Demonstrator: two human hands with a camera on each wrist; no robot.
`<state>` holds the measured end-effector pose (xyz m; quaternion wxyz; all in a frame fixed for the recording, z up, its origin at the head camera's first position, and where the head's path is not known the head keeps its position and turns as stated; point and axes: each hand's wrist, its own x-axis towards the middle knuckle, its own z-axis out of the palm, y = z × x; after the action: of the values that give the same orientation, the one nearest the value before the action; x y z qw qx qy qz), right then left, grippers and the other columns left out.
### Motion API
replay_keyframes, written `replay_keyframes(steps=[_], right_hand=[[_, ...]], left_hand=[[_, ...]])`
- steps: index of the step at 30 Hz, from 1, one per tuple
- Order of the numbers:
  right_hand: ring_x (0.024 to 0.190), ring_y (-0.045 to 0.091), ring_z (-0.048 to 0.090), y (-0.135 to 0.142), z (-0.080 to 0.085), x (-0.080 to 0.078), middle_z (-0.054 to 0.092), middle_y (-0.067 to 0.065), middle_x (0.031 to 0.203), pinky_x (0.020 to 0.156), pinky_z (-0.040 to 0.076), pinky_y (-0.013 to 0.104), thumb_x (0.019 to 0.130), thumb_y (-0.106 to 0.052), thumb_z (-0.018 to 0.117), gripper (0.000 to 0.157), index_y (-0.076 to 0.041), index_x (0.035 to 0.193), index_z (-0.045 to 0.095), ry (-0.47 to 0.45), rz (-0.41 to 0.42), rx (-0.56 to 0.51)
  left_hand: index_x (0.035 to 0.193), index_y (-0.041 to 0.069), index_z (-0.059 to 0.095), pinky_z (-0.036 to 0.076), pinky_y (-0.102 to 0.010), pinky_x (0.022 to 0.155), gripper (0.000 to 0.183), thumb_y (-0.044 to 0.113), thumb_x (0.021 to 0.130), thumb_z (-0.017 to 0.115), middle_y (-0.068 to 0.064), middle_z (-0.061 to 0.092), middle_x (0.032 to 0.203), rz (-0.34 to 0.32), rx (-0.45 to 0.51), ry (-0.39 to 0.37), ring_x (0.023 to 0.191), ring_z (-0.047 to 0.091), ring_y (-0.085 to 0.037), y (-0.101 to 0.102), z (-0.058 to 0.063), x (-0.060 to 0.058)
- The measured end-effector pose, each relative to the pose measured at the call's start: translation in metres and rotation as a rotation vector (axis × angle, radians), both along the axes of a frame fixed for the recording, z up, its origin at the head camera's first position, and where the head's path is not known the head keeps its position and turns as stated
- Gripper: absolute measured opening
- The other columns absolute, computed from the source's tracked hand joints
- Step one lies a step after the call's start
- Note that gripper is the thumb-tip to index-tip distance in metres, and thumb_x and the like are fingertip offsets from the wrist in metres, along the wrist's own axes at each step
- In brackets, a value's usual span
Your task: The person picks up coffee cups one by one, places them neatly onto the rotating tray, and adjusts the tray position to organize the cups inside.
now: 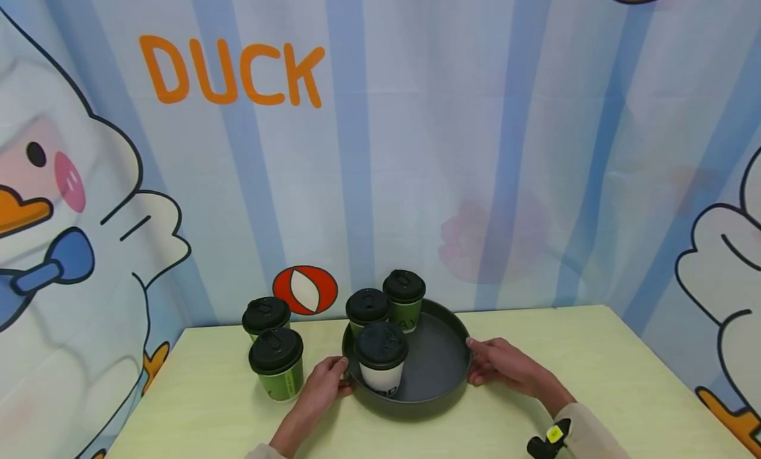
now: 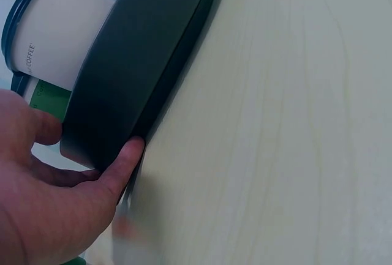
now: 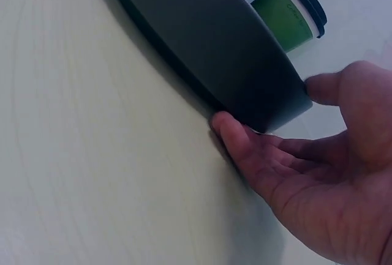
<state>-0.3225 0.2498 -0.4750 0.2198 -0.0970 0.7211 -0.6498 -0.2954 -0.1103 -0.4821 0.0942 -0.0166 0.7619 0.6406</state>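
A round dark grey tray [image 1: 436,360] with a raised rim stands between both hands. On its left half are a white paper cup [image 1: 380,378] and two green paper cups, the nearer [image 1: 366,306] and the farther [image 1: 405,312], all with black lids. My left hand [image 1: 321,388] grips the tray's left side, thumb at the rim; the left wrist view shows fingers against the underside of its wall [image 2: 128,63]. Opposite, my right hand [image 1: 508,366] holds the right side in the same way, thumb on the rim and fingertips [image 3: 229,130] at the bottom edge.
Two more lidded green cups, one in front [image 1: 278,373] and one behind [image 1: 265,317], stand on the pale wooden table [image 1: 594,360] left of my left hand. A printed duck curtain [image 1: 416,148] hangs right behind the table's far edge.
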Motion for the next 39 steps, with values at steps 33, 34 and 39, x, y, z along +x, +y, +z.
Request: replay_keyframes(steps=[33,34,39], right_hand=[[0.080,0.022,0.064,-0.001,-0.001,-0.004,0.065,0.015,0.090,0.081,0.055,0.042,0.103,-0.033,0.044,0.054,0.018,0.118,0.051,-0.002,-0.044,-0.022],[0.081,0.022,0.064,-0.001,-0.001,-0.004,0.065,0.014,0.090,0.082,0.055,0.042,0.103,-0.033,0.044,0.053,0.018,0.116,0.053,-0.011,-0.031,-0.026],[0.084,0.027,0.066,0.006,-0.001,-0.002,0.067,0.018,0.089,0.084,0.054,0.043,0.102,-0.029,0.048,0.045,0.014,0.106,0.060,-0.074,0.045,-0.049]], left_hand=[[0.134,-0.012,0.039,0.054,-0.036,0.079,0.050,0.027,0.103,0.037,-0.016,0.058,0.109,-0.001,-0.041,-0.014,0.090,0.062,-0.018,0.000,0.002,0.000],[0.135,-0.012,0.039,0.054,-0.036,0.079,0.050,0.027,0.103,0.037,-0.016,0.058,0.110,-0.001,-0.043,-0.015,0.090,0.062,-0.018,0.000,0.002,0.000],[0.134,-0.012,0.040,0.054,-0.036,0.079,0.050,0.027,0.103,0.037,-0.018,0.057,0.112,0.003,-0.047,-0.012,0.090,0.061,-0.018,0.000,0.001,0.000]])
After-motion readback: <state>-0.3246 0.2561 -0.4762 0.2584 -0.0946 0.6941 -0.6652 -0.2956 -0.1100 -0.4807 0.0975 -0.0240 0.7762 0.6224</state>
